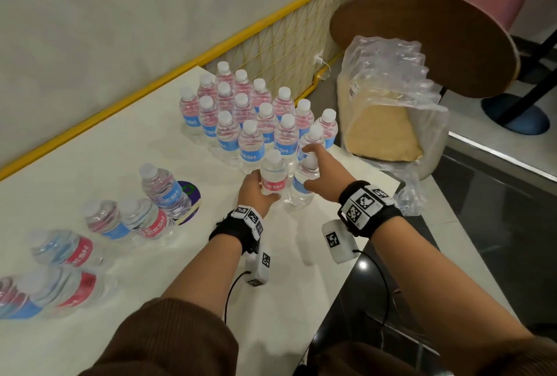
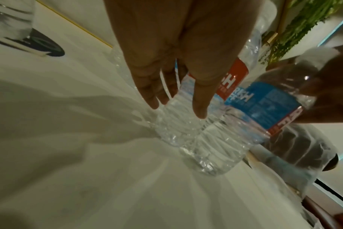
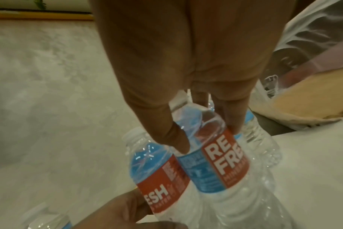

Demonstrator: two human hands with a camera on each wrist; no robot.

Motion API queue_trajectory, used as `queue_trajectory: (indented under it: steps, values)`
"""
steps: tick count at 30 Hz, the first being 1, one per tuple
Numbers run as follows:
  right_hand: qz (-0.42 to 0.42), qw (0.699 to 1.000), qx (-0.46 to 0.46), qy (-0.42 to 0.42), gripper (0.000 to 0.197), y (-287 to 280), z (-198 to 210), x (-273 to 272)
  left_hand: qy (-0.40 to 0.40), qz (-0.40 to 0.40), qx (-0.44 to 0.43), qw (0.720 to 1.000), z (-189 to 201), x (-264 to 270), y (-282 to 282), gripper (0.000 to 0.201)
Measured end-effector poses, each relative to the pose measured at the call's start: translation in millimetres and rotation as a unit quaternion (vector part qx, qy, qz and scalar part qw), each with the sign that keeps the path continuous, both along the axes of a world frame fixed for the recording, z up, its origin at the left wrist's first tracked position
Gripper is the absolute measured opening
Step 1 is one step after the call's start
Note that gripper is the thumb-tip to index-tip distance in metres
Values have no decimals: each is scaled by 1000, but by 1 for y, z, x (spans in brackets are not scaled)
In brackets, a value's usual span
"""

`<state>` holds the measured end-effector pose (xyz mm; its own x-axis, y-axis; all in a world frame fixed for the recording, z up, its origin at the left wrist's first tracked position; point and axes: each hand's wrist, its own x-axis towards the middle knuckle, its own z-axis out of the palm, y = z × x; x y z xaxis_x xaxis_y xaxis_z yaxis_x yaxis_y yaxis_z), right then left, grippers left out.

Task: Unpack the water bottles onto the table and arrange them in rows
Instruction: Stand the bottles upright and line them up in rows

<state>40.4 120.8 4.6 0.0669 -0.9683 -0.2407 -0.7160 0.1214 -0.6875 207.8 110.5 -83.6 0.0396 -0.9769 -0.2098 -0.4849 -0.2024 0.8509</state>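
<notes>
Here, placement is the step in hand: I am adding two upright bottles to the near end of the standing block at the far middle of the surface. My left hand curls round the red-labelled bottle at label height; in the left wrist view its fingers reach down the ribbed body. My right hand grips the blue-labelled bottle just beside it, on the right, thumb and fingers closed round the shoulder below the cap. Both bottles appear to stand on or just above the surface; contact I cannot confirm. Further bottles lie on their sides at the near left, one leaning bottle among them. The emptied plastic wrap sits at the far right. The next move, I judge, calls for sliding both bottles flush against the nearest row, aligning them with its columns, then letting go without jostling neighbours, and reaching left for the lying bottles.
</notes>
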Motion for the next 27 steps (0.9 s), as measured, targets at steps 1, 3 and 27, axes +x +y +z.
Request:
queue_trajectory:
  steps: [1,3,27]
  values:
    - [-10,1000,-8,-9,70,-1,-5,-1,-3,12,1,1000,-3,-1,-2,55]
    - [-27,1000,-6,-12,73,-1,-14,-2,-4,34,3,999,-8,-2,-5,59]
    - [-105,981,-18,-161,83,23,-54,8,-70,18,26,997,-24,2,16,81]
